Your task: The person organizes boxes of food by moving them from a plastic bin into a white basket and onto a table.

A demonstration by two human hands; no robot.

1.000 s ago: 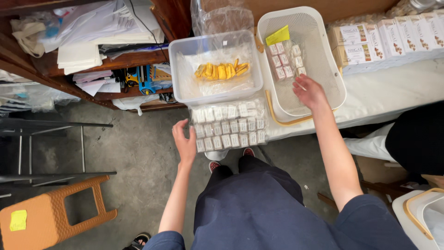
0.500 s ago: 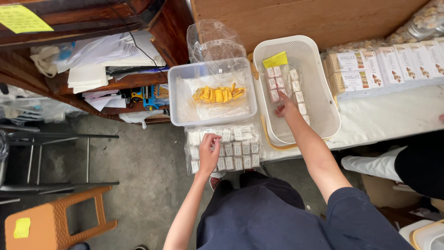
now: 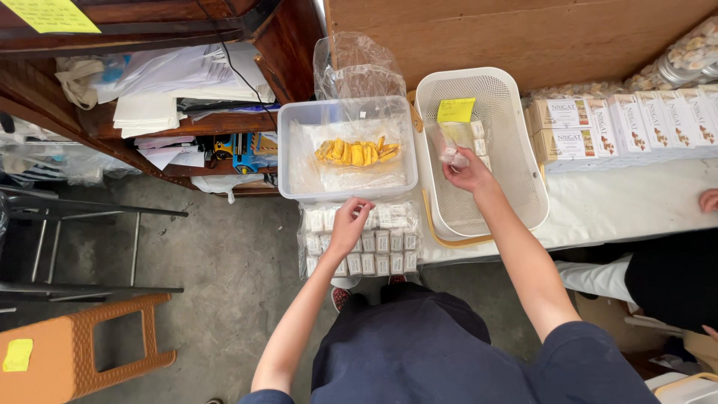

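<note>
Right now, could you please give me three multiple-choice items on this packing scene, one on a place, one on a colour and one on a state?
1. Where is the right hand?
A. inside the white basket
B. on the stool
C. on the shelf

2. What colour are the pieces in the clear tub?
A. green
B. yellow
C. blue

3. What is the left hand doing?
A. hanging free
B. resting on the tray of wrapped white pieces
C. holding paper

Answers: 1 A, it reaches over the basket rim; 2 B, yellow pieces lie on plastic; 3 B, its fingers touch the tray.

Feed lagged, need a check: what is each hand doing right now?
Left hand: fingers curled on the tray of small wrapped pieces; grip cannot be told.
Right hand: closed on a clear-wrapped piece inside the white basket.
</note>
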